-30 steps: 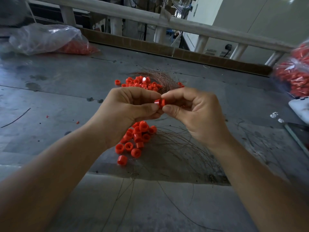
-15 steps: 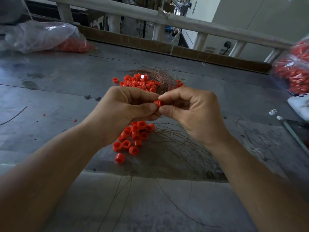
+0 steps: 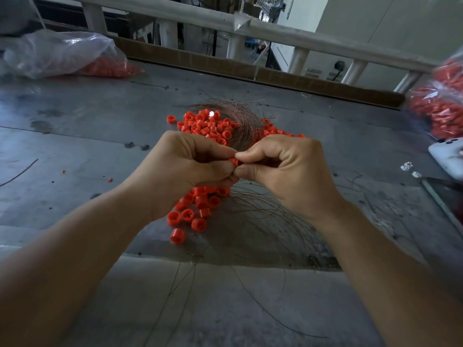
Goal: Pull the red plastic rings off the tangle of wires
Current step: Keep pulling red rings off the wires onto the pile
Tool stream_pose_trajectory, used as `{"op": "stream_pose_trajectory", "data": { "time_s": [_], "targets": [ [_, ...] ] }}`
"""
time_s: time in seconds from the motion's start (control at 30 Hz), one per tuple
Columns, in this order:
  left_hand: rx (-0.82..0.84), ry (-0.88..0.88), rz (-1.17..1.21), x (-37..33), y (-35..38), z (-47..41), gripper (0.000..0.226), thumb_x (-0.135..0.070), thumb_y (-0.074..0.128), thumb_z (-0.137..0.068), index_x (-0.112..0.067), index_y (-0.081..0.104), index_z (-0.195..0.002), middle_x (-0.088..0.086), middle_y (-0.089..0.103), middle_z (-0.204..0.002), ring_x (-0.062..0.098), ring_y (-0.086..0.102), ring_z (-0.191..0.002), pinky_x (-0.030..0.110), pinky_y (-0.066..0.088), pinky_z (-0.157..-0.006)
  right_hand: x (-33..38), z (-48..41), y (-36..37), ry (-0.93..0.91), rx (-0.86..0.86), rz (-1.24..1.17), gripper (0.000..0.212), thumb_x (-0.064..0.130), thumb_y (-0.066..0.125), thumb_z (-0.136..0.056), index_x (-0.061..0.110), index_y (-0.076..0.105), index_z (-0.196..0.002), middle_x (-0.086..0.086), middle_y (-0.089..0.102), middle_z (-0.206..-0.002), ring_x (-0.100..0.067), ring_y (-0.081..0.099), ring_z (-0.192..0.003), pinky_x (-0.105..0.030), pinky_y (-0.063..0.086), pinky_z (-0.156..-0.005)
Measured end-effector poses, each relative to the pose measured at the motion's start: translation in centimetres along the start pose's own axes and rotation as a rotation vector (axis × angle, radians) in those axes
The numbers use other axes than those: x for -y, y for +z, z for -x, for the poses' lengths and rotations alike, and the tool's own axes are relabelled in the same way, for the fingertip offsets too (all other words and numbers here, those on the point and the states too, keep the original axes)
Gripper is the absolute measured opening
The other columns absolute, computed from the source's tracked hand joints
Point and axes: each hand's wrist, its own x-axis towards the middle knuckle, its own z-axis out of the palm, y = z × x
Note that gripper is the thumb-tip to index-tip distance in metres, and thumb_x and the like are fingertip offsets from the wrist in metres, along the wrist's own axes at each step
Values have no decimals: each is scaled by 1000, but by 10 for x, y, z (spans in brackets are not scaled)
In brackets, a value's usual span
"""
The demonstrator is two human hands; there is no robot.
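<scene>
Over worktop (image 3: 75,116) centre: grey stained sheet metal, pale railing (image 3: 300,38) along far edge. One small red ring (image 3: 233,161) pinched between left grip (image 3: 185,169) and right grip (image 3: 288,171), fingertips touching. Beneath and beyond: loose rings (image 3: 200,201), short plastic cylinders, amid thin coppery wires (image 3: 244,116). Clear bag (image 3: 62,53) at far-left corner.

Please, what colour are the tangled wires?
The wires are coppery brown, seen best in the head view.
</scene>
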Motion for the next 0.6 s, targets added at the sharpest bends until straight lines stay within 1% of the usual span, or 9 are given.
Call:
{"op": "stream_pose_trajectory", "data": {
  "time_s": [0.1, 0.2, 0.33, 0.4, 0.47, 0.53, 0.6],
  "targets": [
    [19, -40, 64, 0, -1, -1, 21, -13, 66, -56, -19, 76, -74, 5, 73, -72, 13, 70, -67, 16, 53, -60, 0, 0, -2, 25, 7, -50, 23, 7, 75, -66, 4, 70, -89, 12, 61, -77, 3, 61, -70, -11, 49, -68],
    [13, -70, 105, 0, -1, -1, 20, -11, 65, -57, -17, 76, -73, 7, 72, -71, 15, 70, -67, 17, 54, -60, 0, -1, -5, 57, 31, -120, 30, 9, 74, -66, 10, 66, -95, 15, 61, -77, 2, 62, -72, -11, 49, -67],
    [20, -74, 103, -2, -1, -1, 20, -11, 64, -56, -17, 76, -71, 7, 72, -71, 14, 70, -66, 17, 54, -59, 1, -1, -4, 70, 48, -143, 29, 10, 74, -65, 12, 66, -92, 16, 61, -75, 4, 62, -70, -10, 48, -65],
    [61, -89, 94, -3, -2, 0, 20, -11, 64, -56, -17, 76, -71, 6, 72, -70, 13, 70, -65, 17, 54, -59, 2, -1, -4, 87, 63, -164, 24, 14, 74, -63, 14, 67, -86, 15, 61, -74, 2, 63, -70, -11, 49, -64],
    [117, -119, 95, -5, -4, 0, 19, -12, 65, -55, -16, 76, -70, 5, 71, -68, 12, 69, -64, 16, 53, -57, 3, -2, -5, 117, 100, -200, 18, 20, 72, -60, 18, 67, -78, 12, 64, -74, -4, 65, -69, -16, 53, -65],
    [166, -150, 108, -6, -6, 0, 20, -10, 65, -55, -14, 75, -71, 7, 71, -68, 13, 69, -62, 16, 53, -55, 2, -2, -7, 141, 156, -228, 22, 25, 72, -59, 23, 65, -79, 8, 65, -74, -7, 65, -69, -20, 54, -67],
    [203, -175, 116, -6, -7, 1, 22, -9, 66, -55, -10, 73, -76, 10, 71, -70, 15, 69, -61, 17, 53, -54, 1, -3, -8, 154, 221, -225, 31, 27, 71, -58, 27, 65, -88, 7, 64, -76, -6, 63, -71, -17, 53, -69]
  ]
}}
